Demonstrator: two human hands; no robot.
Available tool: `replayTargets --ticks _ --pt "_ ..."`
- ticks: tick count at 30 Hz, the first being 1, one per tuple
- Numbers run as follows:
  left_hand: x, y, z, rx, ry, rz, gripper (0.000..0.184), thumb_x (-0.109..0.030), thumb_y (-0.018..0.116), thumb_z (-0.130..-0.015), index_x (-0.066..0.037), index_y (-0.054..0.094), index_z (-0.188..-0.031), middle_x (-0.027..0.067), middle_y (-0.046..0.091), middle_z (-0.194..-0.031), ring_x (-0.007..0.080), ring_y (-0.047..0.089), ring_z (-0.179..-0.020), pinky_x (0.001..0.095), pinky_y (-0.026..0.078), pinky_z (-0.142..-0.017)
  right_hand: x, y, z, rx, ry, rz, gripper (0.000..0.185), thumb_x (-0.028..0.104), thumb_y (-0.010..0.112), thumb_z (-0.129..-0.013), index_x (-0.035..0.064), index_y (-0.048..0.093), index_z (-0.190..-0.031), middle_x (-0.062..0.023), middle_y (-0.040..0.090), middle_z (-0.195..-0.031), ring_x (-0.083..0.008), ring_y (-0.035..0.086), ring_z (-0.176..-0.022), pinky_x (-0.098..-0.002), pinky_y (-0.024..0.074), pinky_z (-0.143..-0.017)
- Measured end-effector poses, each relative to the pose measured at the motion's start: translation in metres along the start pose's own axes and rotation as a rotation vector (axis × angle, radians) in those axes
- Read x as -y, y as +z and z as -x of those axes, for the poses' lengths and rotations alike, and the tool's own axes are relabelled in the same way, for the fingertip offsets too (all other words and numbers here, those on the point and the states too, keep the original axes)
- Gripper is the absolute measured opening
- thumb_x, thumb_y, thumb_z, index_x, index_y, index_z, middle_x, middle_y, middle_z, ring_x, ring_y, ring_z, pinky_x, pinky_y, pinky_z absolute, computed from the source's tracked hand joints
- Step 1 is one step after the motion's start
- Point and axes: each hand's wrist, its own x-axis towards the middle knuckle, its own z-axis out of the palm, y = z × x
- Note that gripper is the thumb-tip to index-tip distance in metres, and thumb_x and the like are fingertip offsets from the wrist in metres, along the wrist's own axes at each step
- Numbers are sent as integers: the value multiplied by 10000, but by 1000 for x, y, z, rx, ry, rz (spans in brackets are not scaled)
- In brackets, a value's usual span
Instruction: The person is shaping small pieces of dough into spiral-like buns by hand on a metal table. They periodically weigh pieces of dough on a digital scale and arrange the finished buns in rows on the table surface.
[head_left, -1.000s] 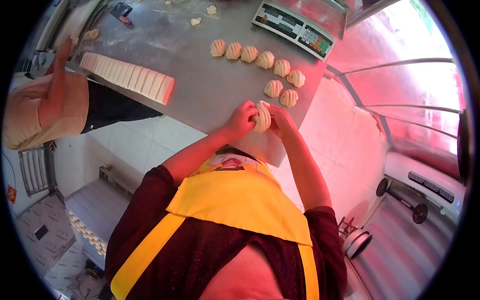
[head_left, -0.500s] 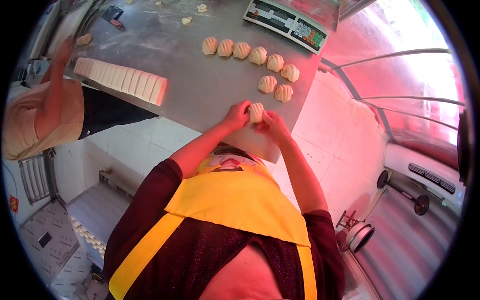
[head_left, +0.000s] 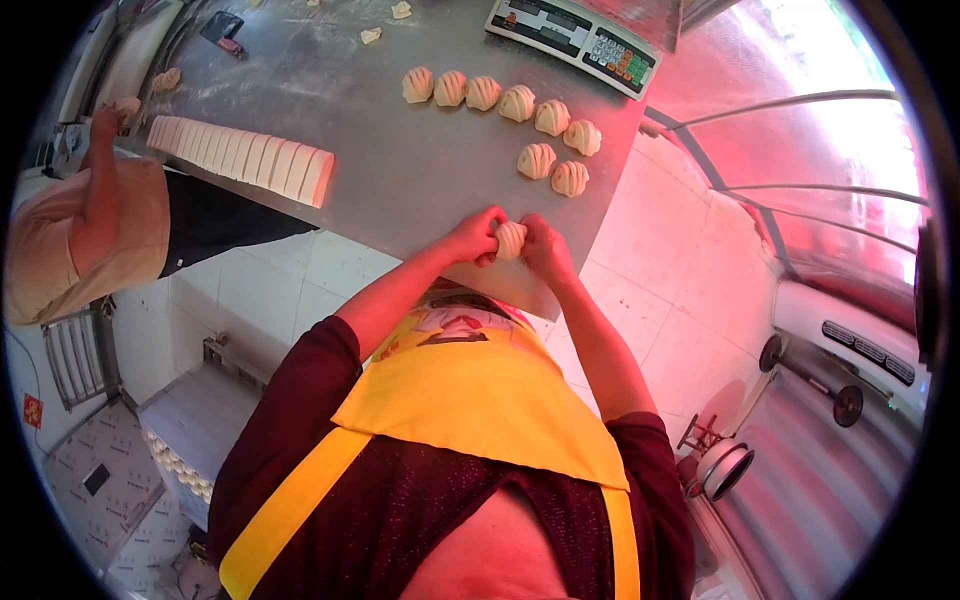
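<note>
While both hands are meeting over the bench close to its near right corner, the ridged dough piece is sitting between them. The left hand is pinching its left side between thumb and fingers; the right hand is closing on the opposite side, fingers curled inward. Whether the dough is resting on the metal or hanging just above it, I cannot tell. Light, even pressure from both sides is probably serving best here, since a hard squeeze would be flattening the ridges; matching the finished pieces nearby is seeming a fair guide.

Beyond the hands, two shaped pieces are lying near the right edge, and a row of six is slanting behind them. A sliced dough block is running along the near edge, further left. A scale is standing toward the far right, and dough scraps are lying toward the far edge. At the left end, a co-worker is standing; pale floor tiles are showing past the right edge, below clear sheeting.
</note>
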Motion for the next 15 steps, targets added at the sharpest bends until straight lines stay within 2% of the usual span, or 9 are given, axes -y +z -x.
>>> replayTargets --ticks 1,4,7,10,13,15 --pt "1 -1 -1 46 -30 79 253 -56 570 -788 -48 464 -1017 94 590 -616 178 558 -443 334 430 -406 -4 6 1 -125 -164 233 291 63 604 -811 49 513 -1087 -51 610 -743 -153 620 -572 -261 463 -477" --pt "2 9 -2 -101 -29 27 229 -47 563 -790 -51 468 -998 97 587 -606 182 547 -426 335 438 -406 1 3 3 -105 -135 239 307 22 582 -796 44 518 -1095 -62 615 -761 -180 638 -594 -283 491 -512" --pt "16 21 -9 -353 255 -427 196 -32 552 -809 -60 472 -985 89 579 -588 160 536 -417 311 427 -382 18 -23 1 246 397 -498 329 2 556 -791 58 514 -1113 -72 610 -765 -191 635 -593 -303 510 -524" --pt "26 21 -13 -485 520 -565 177 -35 550 -808 -66 486 -970 120 581 -578 187 561 -421 330 443 -394 16 -6 -2 70 345 -301 241 73 539 -810 104 515 -1048 -104 605 -732 -204 630 -513 -350 484 -491" --pt "6 13 1 -185 -22 95 185 -52 559 -789 -64 498 -964 166 592 -615 244 592 -453 377 467 -443 15 -4 4 48 237 -186 258 90 560 -799 103 503 -1050 -133 623 -763 -268 649 -581 -389 488 -519" --pt "-3 20 6 -272 -30 32 194 -47 552 -779 -68 502 -965 179 596 -636 266 597 -463 394 475 -473 13 -3 1 52 198 21 302 69 571 -788 104 496 -1079 -122 627 -774 -264 642 -605 -379 489 -534"
